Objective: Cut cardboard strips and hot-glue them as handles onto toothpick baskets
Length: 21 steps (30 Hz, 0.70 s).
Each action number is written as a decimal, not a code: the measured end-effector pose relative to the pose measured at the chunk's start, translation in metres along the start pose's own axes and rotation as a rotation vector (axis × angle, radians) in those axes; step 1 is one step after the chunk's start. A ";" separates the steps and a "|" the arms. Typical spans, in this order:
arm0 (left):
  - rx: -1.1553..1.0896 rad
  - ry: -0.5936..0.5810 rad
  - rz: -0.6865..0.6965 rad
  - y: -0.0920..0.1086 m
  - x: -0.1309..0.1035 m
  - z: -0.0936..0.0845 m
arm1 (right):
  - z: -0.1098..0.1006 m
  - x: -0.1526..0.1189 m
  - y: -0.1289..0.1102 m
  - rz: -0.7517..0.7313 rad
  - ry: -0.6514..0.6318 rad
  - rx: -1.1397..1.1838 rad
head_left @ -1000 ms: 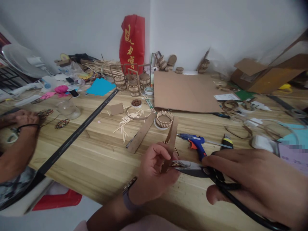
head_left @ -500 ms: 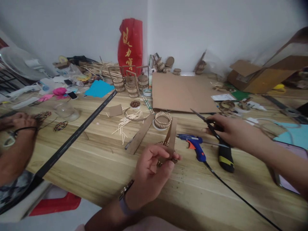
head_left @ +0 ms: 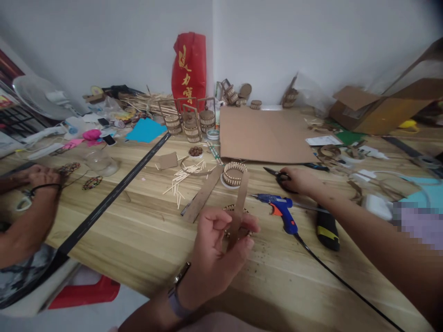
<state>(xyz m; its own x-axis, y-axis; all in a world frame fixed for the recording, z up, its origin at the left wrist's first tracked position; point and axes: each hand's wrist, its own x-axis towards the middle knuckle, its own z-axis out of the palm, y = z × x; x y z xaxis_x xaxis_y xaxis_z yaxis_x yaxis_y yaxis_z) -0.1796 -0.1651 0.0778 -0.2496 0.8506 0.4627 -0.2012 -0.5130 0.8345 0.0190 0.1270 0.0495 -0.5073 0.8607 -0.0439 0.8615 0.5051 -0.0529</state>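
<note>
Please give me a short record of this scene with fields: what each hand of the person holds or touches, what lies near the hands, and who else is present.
left hand: the left hand holds a cardboard strip upright, pinched at its lower end
right hand: the right hand rests on black scissors lying on the wooden table
between the hands: a blue glue gun with a black cable
behind the strip: a small round stick basket and loose sticks
further back: a cardboard sheet and a red bag
other person: an arm at the left edge

The left hand point(head_left: 218, 246) pinches an upright cardboard strip point(head_left: 238, 207). The right hand point(head_left: 299, 180) rests on scissors point(head_left: 277, 174), apparently gripping them, beyond the glue gun point(head_left: 280, 210).
</note>
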 end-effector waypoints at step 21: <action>0.748 -0.227 0.091 0.000 0.004 -0.008 | -0.003 -0.178 -0.166 -0.482 0.518 0.459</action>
<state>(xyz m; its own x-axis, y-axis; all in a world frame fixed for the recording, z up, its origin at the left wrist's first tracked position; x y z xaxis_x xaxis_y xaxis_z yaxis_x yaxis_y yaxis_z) -0.1879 -0.1623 0.0778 -0.0186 0.8529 0.5217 0.5219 -0.4367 0.7327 -0.0341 -0.1098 0.0690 -0.6455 0.5353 0.5447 0.4016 0.8446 -0.3541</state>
